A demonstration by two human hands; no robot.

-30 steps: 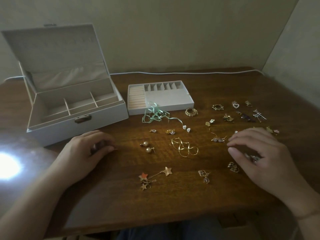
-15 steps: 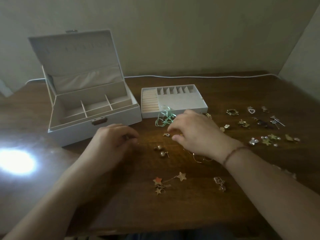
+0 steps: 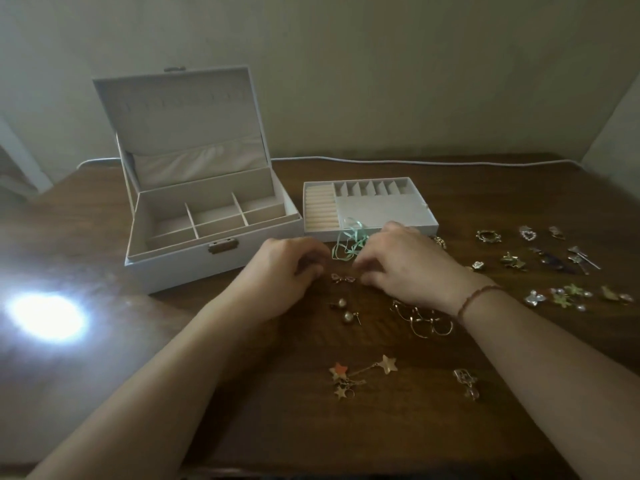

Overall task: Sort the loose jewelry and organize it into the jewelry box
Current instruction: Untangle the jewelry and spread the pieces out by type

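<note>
You sat at a dark wooden table (image 3: 242, 427) set against a plain pale wall, with a bright glare spot on the wood at the far left. Right of that glare stood the white jewelry box (image 3: 207, 233), lid raised, its divided compartments showing nothing inside. Just right of the jewelry box your left hand (image 3: 280, 275) rested on the wood with its fingers curled under; whether they held anything could not be told. Behind it, beside the jewelry box, lay the removable tray (image 3: 374, 209) with ring rolls and small slots, a mint ribbon (image 3: 349, 242) trailing over its front edge. Your right hand (image 3: 405, 268), a cord bracelet at its wrist, had its fingertips curled down by a small bow-shaped earring (image 3: 343, 278); the grasp itself was hidden. Farther right of the jewelry box lay pearl earrings (image 3: 343, 310), gold hoops (image 3: 422, 320), star earrings (image 3: 360, 372) and scattered charms (image 3: 540, 268).
</note>
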